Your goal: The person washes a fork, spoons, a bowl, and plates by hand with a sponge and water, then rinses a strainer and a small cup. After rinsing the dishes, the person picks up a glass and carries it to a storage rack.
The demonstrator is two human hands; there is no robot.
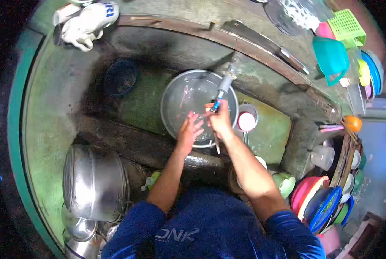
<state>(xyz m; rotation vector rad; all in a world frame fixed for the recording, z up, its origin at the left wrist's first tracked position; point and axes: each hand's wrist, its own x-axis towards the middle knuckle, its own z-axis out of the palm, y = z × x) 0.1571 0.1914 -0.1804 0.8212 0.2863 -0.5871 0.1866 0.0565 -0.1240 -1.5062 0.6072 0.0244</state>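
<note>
A large round metal basin (169, 123) with water in it stands in the wash area, and a pinkish thin item lies in the water. Over its near part is my left hand (189, 133), fingers spread and nothing in them. My right hand (221, 121) is closed right under the grey pipe tap (224, 86) with the blue valve, its fingers wrapped round a thin utensil (218, 146). The utensil's narrow end points down toward me past the basin's rim; its other end is hidden by the hand.
Right of the basin sits a cup with a red-and-white inside (246, 121). A dark blue basket (121, 77) is back left, and big metal pots (91, 183) stand near left. Colourful plastic bowls (307, 196) are stacked at right. A knife (294, 60) lies on the back ledge.
</note>
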